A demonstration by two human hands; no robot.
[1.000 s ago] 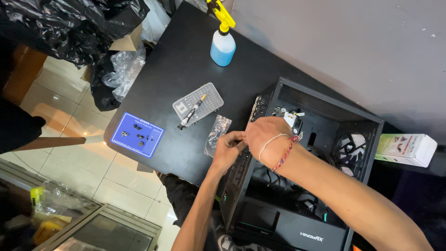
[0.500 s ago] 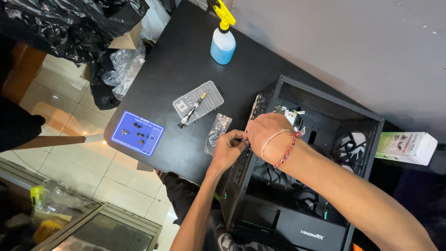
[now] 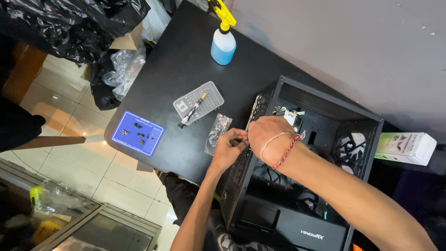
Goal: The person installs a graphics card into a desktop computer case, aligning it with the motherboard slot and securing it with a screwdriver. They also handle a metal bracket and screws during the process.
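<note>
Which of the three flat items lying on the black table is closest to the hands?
The clear plastic bag, just beside the left hand; the grey bit tray and blue mat lie farther away.

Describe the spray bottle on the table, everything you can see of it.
The spray bottle stands upright near the far edge of the black table, close to the grey wall. Its body looks like clear plastic and appears blue, likely from liquid inside, with a white neck and a yellow trigger head on top. Nothing touches it except the table. It stands apart from the grey bit case and the computer case, and both hands are well away from it.
</note>
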